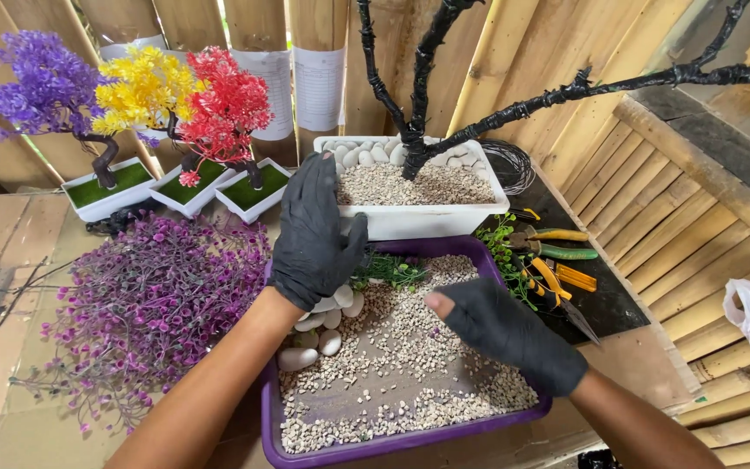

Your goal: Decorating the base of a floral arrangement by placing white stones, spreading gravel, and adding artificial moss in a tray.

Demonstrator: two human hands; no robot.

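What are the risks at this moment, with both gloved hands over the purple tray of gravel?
1. The purple tray seems to overhang the table's front edge; pressing in it might tip gravel out.
2. The right hand works close to the yellow-handled pliers; a sideways move may hit them.
3. The left hand touches the white planter; a push could shake the black wrapped tree.

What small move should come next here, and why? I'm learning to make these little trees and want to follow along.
Probably the right hand should pinch up some gravel. It rests palm-down on the gravel in the purple tray, holding nothing visible. The left hand reaches toward the white planter, where the bare black tree stands in gravel with white stones at the back.
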